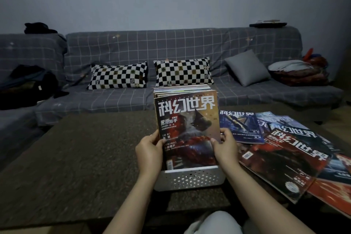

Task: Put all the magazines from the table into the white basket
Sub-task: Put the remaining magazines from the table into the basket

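Head view: a white basket (190, 177) with a perforated front wall stands on the dark desk (76, 157), directly in front of the person. A stack of magazines (182, 89) stands upright inside it, the tops well above the basket rim. The front magazine (187, 129), with a red and grey cover and large white title characters, faces the camera; its lower edge is inside the basket.

Left hand (149, 153): clamped on the left edge of the front magazine, thumb on the cover, fingers hidden behind. Right hand (225, 147): clamped on the right edge of the same magazine, thumb on the cover, fingers curled round the edge.

Loose magazines (284, 157) lie flat and overlapping on the desk to the right of the basket, a blue-covered one (240, 127) farthest back.

Behind the desk stands a grey checked sofa (133, 47) carrying two black-and-white checkered pillows (182, 72) and a grey cushion (247, 67).
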